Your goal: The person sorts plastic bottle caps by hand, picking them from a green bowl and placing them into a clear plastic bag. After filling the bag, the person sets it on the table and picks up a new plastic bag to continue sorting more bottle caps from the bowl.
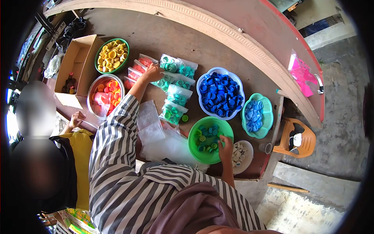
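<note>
My left hand (153,73) reaches to the rows of small clear bags, its fingers bent over the edge of a bag of green bottle caps (163,81); the fingertips are partly hidden. Bags of red caps (136,70) lie to its left, and more bags of green caps (177,95) to its right and nearer me. At the right rim of a bright green basin (194,146), my right hand (225,148) has its fingers drawn together inside. Whether they hold a cap is too small to tell. Green and teal caps (209,136) lie loose in this basin.
Around lie a basket of dark blue caps (220,93), a basket of light blue caps (254,115), a bowl of white caps (239,154), basins of yellow caps (113,55) and orange-red caps (113,91), a cardboard box (80,60) and flat plastic bags (152,130). A person's hand (76,119) is left.
</note>
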Action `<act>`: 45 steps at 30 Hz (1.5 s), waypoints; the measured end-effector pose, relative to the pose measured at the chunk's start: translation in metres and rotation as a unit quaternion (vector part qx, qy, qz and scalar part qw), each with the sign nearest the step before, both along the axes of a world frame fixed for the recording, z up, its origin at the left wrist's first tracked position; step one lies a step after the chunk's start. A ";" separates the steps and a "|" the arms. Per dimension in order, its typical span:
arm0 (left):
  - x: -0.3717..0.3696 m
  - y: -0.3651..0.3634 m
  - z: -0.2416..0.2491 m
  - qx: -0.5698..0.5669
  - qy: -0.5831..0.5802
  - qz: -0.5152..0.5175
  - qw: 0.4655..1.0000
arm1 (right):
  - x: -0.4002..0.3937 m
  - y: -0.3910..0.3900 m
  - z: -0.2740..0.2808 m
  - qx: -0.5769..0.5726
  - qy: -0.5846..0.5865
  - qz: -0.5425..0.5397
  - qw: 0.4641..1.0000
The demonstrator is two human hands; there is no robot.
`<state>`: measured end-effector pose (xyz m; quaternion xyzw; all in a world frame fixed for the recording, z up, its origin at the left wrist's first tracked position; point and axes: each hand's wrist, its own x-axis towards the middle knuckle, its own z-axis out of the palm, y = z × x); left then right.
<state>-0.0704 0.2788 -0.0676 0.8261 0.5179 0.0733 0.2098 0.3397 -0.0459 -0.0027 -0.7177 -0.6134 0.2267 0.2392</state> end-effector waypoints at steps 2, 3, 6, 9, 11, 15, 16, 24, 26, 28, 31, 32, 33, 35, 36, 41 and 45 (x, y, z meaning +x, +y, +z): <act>0.004 -0.007 0.009 0.008 -0.025 0.072 0.997 | -0.018 0.017 0.005 0.020 -0.052 0.038 0.998; 0.003 -0.008 0.011 0.014 -0.036 0.108 0.993 | -0.032 0.027 0.009 0.042 -0.077 0.054 0.995; -0.002 -0.011 0.005 0.081 0.002 0.100 0.992 | -0.072 0.056 0.019 0.082 -0.105 0.109 0.985; -0.003 -0.012 0.004 0.086 0.033 0.096 0.991 | -0.102 0.077 0.012 0.090 -0.115 0.177 0.973; -0.003 -0.014 -0.003 0.123 0.007 0.118 0.985 | -0.118 0.087 0.002 0.080 -0.118 0.209 0.968; 0.004 -0.034 0.007 0.217 -0.033 0.176 0.960 | -0.140 0.099 -0.019 0.052 -0.193 0.250 0.947; 0.006 -0.040 0.009 0.206 -0.057 0.205 0.955 | -0.144 0.100 -0.022 0.006 -0.218 0.245 0.945; 0.026 -0.107 0.032 0.200 -0.182 0.272 0.924 | -0.157 0.111 -0.046 -0.065 -0.294 0.210 0.930; 0.032 -0.127 0.031 0.197 -0.190 0.270 0.923 | -0.158 0.114 -0.048 -0.064 -0.300 0.210 0.928; 0.035 -0.145 0.028 0.196 -0.185 0.255 0.929 | -0.159 0.114 -0.051 -0.064 -0.306 0.206 0.927; 0.030 -0.166 0.030 0.188 -0.225 0.217 0.931 | -0.160 0.116 -0.052 -0.049 -0.326 0.203 0.922; 0.029 -0.173 0.032 0.212 -0.233 0.220 0.923 | -0.160 0.116 -0.052 -0.063 -0.327 0.206 0.920; 0.028 -0.179 0.032 0.218 -0.233 0.219 0.922 | -0.161 0.116 -0.051 -0.077 -0.329 0.209 0.918; 0.022 -0.193 0.029 0.179 -0.228 0.264 0.920 | -0.160 0.111 -0.049 -0.062 -0.320 0.216 0.920; 0.017 -0.197 0.020 0.211 -0.216 0.262 0.916 | -0.158 0.110 -0.047 -0.051 -0.313 0.224 0.922; 0.004 -0.229 -0.008 0.163 -0.199 0.344 0.903 | -0.157 0.107 -0.051 -0.081 -0.355 0.250 0.897; -0.006 -0.246 -0.037 0.178 -0.182 0.338 0.906 | -0.158 0.110 -0.049 -0.137 -0.368 0.259 0.882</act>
